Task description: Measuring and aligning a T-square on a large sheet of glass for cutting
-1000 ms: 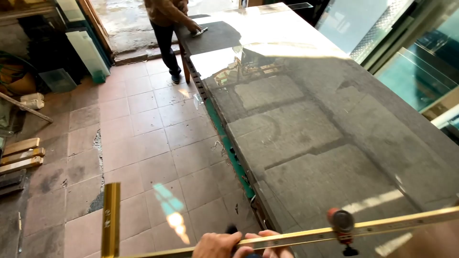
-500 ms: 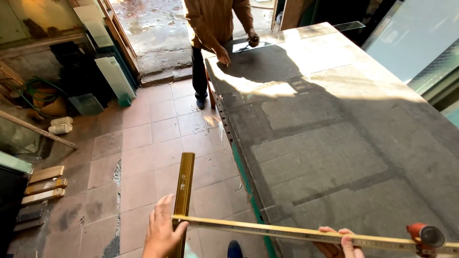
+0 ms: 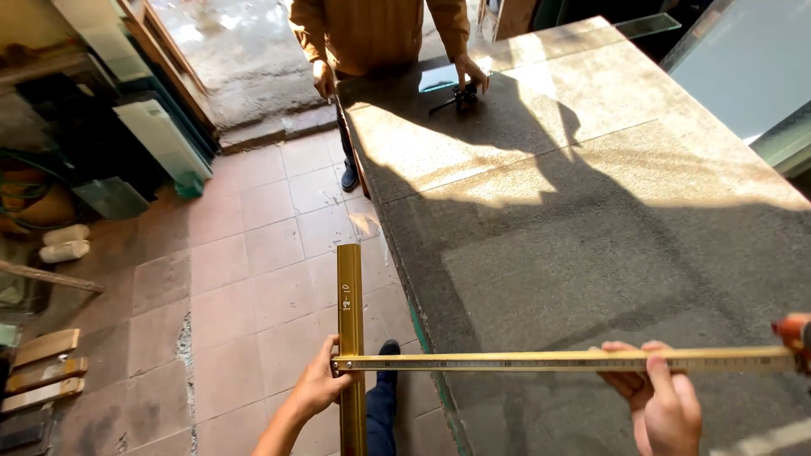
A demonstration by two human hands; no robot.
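My left hand point(image 3: 319, 384) grips the brass head bar point(image 3: 350, 338) of a large T-square, off the table's left edge above the tiled floor. My right hand point(image 3: 657, 395) presses on the T-square's long ruler blade point(image 3: 524, 361), which lies across the near end of a big glass sheet point(image 3: 608, 211) on the grey table. A red knob point(image 3: 792, 329) sits on the blade at the far right. Across the table a person in a brown jacket point(image 3: 380, 29) rests a hand by a small black tool point(image 3: 463, 97).
Glass panes point(image 3: 160, 139) lean against shelving at the left. Wooden slats point(image 3: 42, 371) and white rolls point(image 3: 63, 242) lie on the tiled floor point(image 3: 245, 279). More glass sheets point(image 3: 743, 67) stand at the right. My shoe point(image 3: 387, 348) shows beside the table edge.
My view has tilted so the table sits more central. The T-square has shifted right, with the head bar closer to the table edge. Both hands keep their hold.
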